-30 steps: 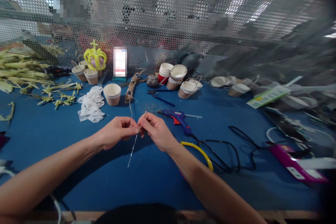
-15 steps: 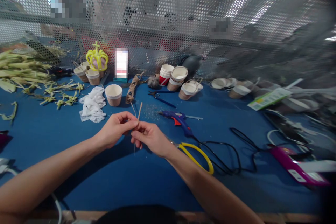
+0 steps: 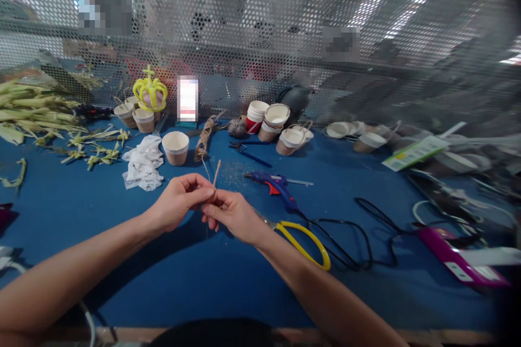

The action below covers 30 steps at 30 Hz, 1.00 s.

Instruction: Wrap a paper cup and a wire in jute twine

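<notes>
Over the middle of the blue table (image 3: 195, 282), my left hand (image 3: 179, 205) and my right hand (image 3: 234, 214) meet fingertip to fingertip. Both pinch a thin strand of brown jute twine (image 3: 216, 169), whose short end sticks up above the fingers. A second strand runs back from the pinch toward the twine bundle (image 3: 203, 138) behind. A thin wire that hung below the hands earlier is barely visible now. Yellow-handled scissors (image 3: 305, 241) lie just right of my right wrist.
A blue glue gun (image 3: 277, 184) with a black cord lies right of the hands. Paper cups (image 3: 176, 146) (image 3: 277, 116), a white cloth (image 3: 142, 165), green palm strips (image 3: 36, 111) and a yellow crown (image 3: 150, 89) stand behind. A perforated metal screen (image 3: 260, 27) closes the back; a purple tool (image 3: 456, 257) lies right.
My right hand has turned and dropped slightly, uncovering the scissors. The twine end now stands up above the pinch, and the wire that hung below the hands is mostly out of sight.
</notes>
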Each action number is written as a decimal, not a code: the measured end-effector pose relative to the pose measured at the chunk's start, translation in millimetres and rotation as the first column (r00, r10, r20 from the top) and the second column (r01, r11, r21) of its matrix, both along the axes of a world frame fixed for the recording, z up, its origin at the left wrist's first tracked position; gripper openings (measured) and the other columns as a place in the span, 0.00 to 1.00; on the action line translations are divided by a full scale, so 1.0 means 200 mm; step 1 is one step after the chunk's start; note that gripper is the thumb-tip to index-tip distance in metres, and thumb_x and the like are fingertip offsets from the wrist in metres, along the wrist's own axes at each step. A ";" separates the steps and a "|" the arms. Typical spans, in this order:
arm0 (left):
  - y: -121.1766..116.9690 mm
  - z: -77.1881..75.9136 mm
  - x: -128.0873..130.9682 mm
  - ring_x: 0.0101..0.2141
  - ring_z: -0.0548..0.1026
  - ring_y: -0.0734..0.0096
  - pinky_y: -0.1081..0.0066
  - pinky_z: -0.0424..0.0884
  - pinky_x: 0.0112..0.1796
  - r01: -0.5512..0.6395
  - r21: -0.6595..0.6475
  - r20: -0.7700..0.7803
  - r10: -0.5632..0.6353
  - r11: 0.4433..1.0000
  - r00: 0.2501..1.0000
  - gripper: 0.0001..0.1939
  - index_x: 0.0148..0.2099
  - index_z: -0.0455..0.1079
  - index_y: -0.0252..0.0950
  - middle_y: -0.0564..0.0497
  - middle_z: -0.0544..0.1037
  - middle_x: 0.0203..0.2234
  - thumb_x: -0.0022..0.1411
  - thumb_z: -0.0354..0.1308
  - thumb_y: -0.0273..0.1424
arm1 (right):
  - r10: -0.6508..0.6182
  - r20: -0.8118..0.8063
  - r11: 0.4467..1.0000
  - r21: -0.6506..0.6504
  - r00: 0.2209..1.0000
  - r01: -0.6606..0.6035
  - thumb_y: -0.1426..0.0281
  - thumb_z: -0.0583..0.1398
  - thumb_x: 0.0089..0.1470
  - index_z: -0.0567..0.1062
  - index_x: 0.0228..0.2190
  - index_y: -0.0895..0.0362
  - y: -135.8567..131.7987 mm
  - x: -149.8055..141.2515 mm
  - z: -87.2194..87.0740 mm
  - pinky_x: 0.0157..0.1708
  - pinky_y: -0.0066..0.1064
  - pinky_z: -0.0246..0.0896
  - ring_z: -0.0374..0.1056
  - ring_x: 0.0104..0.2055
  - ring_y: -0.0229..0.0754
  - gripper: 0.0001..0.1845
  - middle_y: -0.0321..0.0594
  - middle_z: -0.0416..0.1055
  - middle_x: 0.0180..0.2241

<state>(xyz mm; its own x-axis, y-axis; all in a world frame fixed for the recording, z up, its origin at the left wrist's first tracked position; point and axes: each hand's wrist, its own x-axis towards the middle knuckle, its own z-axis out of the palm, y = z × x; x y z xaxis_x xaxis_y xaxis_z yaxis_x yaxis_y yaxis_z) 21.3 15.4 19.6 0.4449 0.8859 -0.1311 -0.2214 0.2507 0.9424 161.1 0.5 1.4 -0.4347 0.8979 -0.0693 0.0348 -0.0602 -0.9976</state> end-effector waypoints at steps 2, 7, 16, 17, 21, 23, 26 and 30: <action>0.01 0.01 -0.01 0.16 0.68 0.78 0.73 0.64 0.20 0.009 -0.006 -0.018 -0.009 1.000 1.000 0.11 0.26 0.62 0.32 0.55 0.69 0.17 0.47 0.60 0.33 | 0.006 0.004 1.000 0.004 1.000 -0.006 0.65 0.59 0.45 0.68 0.24 0.59 0.00 0.00 0.01 0.18 0.23 0.57 0.60 0.17 0.29 0.09 0.31 0.66 0.19; 0.03 0.01 -0.03 0.15 0.58 0.86 0.79 0.51 0.18 0.027 -0.006 -0.086 -0.027 1.000 0.996 0.12 0.25 0.63 0.31 0.57 0.65 0.16 0.47 0.61 0.34 | -0.043 -0.008 0.997 0.064 0.999 0.044 0.61 0.58 0.46 0.67 0.28 0.58 0.02 0.05 0.05 0.21 0.25 0.60 0.63 0.22 0.31 0.12 0.33 0.66 0.23; 0.02 0.00 -0.02 0.14 0.49 0.87 0.76 0.41 0.19 0.186 -0.099 -0.104 -0.196 0.978 0.975 0.13 0.23 0.62 0.31 0.61 0.58 0.12 0.48 0.60 0.34 | -0.089 -0.093 0.992 0.077 0.992 0.096 0.64 0.58 0.47 0.66 0.25 0.57 0.05 0.07 0.04 0.20 0.24 0.54 0.56 0.19 0.29 0.10 0.29 0.60 0.20; 0.02 0.00 -0.02 0.14 0.49 0.87 0.76 0.40 0.19 0.194 -0.108 -0.102 -0.205 0.975 0.973 0.13 0.23 0.62 0.31 0.61 0.58 0.12 0.48 0.60 0.34 | -0.091 -0.084 0.992 0.083 0.992 0.098 0.64 0.58 0.47 0.65 0.24 0.58 0.05 0.07 0.04 0.20 0.24 0.54 0.56 0.19 0.29 0.10 0.29 0.59 0.20; 0.03 0.01 -0.02 0.14 0.49 0.87 0.75 0.40 0.19 0.209 -0.123 -0.123 -0.224 0.970 0.967 0.12 0.23 0.62 0.31 0.61 0.57 0.12 0.48 0.59 0.34 | -0.108 -0.059 0.991 0.077 0.992 0.113 0.64 0.58 0.47 0.64 0.24 0.57 0.04 0.07 0.03 0.21 0.25 0.54 0.56 0.19 0.29 0.11 0.29 0.59 0.19; 0.03 0.02 -0.03 0.15 0.50 0.86 0.75 0.41 0.19 0.201 -0.106 -0.154 -0.216 0.974 0.964 0.12 0.23 0.62 0.31 0.60 0.58 0.13 0.48 0.59 0.33 | -0.119 -0.064 0.991 0.059 0.991 0.122 0.63 0.58 0.47 0.64 0.24 0.58 0.05 0.07 0.03 0.21 0.25 0.54 0.57 0.19 0.30 0.11 0.29 0.60 0.18; 0.05 0.02 -0.04 0.15 0.52 0.86 0.76 0.42 0.19 0.205 -0.070 -0.210 -0.216 0.976 0.954 0.10 0.24 0.63 0.31 0.59 0.60 0.16 0.49 0.58 0.32 | -0.125 -0.080 0.990 0.047 0.989 0.129 0.63 0.58 0.47 0.65 0.24 0.58 0.05 0.07 0.03 0.21 0.25 0.54 0.58 0.20 0.30 0.11 0.30 0.60 0.18; 0.05 0.03 -0.06 0.17 0.52 0.84 0.76 0.45 0.19 0.257 0.045 -0.330 -0.228 0.965 0.916 0.08 0.27 0.64 0.31 0.59 0.61 0.17 0.50 0.55 0.32 | -0.106 -0.075 0.993 0.043 0.991 0.110 0.64 0.59 0.46 0.65 0.24 0.58 0.05 0.07 0.03 0.20 0.25 0.54 0.58 0.19 0.30 0.11 0.29 0.60 0.18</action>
<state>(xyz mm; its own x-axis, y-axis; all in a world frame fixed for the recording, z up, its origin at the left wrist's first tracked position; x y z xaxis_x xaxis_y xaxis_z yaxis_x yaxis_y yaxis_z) 9.7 26.2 25.6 0.5947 0.7702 -0.2306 0.1518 0.1740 0.9730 176.0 11.3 6.5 -0.3375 0.9413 0.0025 -0.0421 -0.0124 -0.9990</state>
